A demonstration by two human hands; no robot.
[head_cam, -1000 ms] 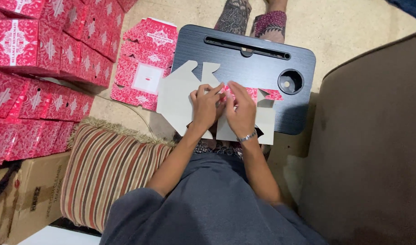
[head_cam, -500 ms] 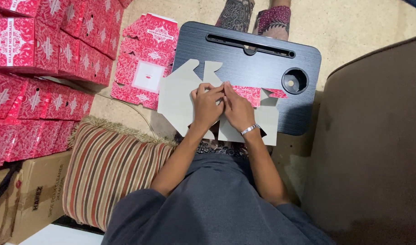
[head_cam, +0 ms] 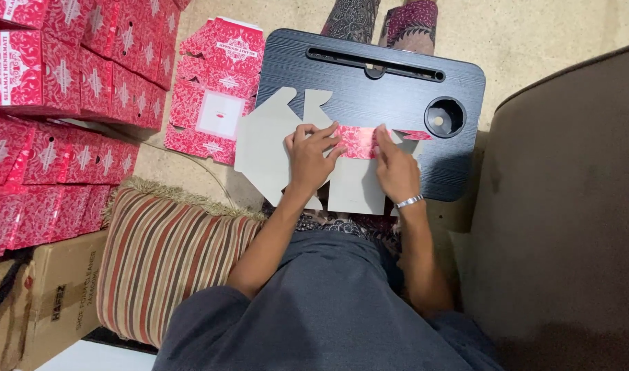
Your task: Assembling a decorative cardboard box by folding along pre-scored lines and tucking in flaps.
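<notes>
A flat cardboard box blank (head_cam: 266, 148), grey on the inside and red-patterned outside, lies on a black lap tray (head_cam: 369, 82). One red flap (head_cam: 358, 141) is folded over between my hands. My left hand (head_cam: 310, 156) presses on the blank with its fingertips on the flap's left end. My right hand (head_cam: 395, 168), a silver bracelet on its wrist, presses down on the flap's right end. Both hands lie flat with fingers spread.
A stack of flat red box blanks (head_cam: 215, 93) lies on the floor left of the tray. Folded red boxes (head_cam: 60, 89) are piled at far left above a brown carton (head_cam: 43, 309). A striped cushion (head_cam: 167, 257) is beside me. Another person's feet (head_cam: 386, 17) are beyond the tray.
My hands have moved apart along the folded red flap, the left one leftward and the right one rightward, showing more of the flap between them.
</notes>
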